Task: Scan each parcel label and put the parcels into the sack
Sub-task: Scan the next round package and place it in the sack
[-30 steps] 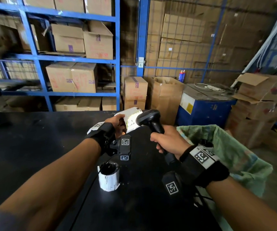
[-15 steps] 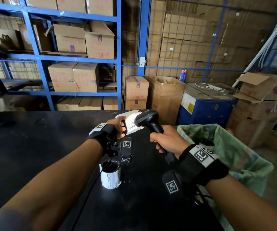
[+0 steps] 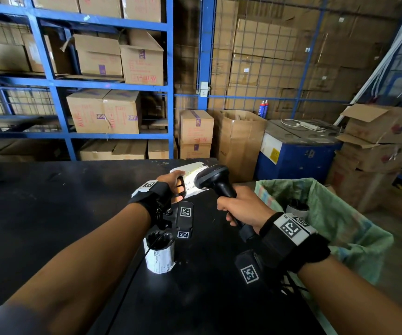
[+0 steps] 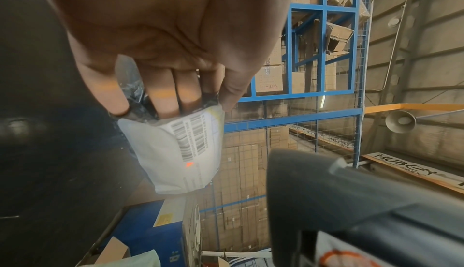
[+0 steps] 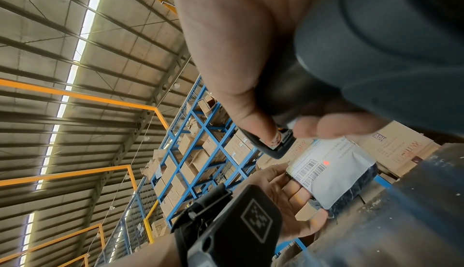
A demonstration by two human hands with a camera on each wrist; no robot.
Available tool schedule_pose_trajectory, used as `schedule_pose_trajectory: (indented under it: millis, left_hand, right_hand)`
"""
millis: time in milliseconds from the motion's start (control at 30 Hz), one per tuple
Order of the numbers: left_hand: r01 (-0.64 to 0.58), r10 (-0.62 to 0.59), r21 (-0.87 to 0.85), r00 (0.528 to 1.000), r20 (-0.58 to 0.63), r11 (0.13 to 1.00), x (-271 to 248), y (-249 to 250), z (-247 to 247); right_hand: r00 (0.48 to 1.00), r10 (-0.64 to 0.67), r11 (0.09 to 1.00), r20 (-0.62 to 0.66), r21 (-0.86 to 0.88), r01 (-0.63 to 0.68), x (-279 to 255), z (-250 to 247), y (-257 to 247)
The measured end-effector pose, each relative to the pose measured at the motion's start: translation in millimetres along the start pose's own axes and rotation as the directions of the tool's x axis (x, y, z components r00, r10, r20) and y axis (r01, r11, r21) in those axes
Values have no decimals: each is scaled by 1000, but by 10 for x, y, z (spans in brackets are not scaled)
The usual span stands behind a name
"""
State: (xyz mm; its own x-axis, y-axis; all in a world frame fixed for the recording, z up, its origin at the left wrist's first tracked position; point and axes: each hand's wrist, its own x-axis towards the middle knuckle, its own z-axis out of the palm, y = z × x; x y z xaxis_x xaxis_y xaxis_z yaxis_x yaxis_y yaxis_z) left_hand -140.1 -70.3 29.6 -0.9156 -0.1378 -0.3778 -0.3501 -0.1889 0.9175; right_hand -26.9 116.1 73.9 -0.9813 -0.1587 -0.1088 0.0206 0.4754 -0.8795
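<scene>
On the black surface [image 3: 50, 213], a small label-wrapped parcel [image 3: 159, 256] stood upright near the front, below the left wrist. Beyond it, the right hand [image 3: 241, 206] had its grip closed around the handle of a black scanner [image 3: 215, 182]. The left hand [image 3: 174, 183] pinched a white-labelled parcel [image 3: 190, 177] above the surface's far edge, a red dot showing on its label [image 5: 326, 163]. A green sack [image 3: 340, 213] hung open off the right edge.
</scene>
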Motion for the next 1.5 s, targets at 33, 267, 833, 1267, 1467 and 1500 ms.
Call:
schedule_pose_trajectory:
  millis: [33,267,833,1267,1467,1500]
  left_hand:
    - [4,-4,-13,1000,3,1000,0,-5,11]
    - [-16,15,-46,1000,-19,999,-4,-32,-20]
    - [26,-28,-50,999,-42,998,-37,-202,4]
    - [72,-73,-46,997,-22,996,-131,-340,185]
    - [73,-75,-84,997,-18,994,-180,-369,236]
    - [76,-77,-86,997,-9,993,-175,-381,240]
  right_hand:
    - [1000,1,1000,0,-1,-1,-4,9,5]
    - [1000,11,1000,10,-2,-11,-11,44,41]
    - [995,70,997,65,-27,-69,16,61,153]
    - [992,115,992,51,-55,-112,91,22,295]
    - [989,142,988,50,-68,-139,138,2,392]
    - [988,147,987,44,-71,-144,146,-1,423]
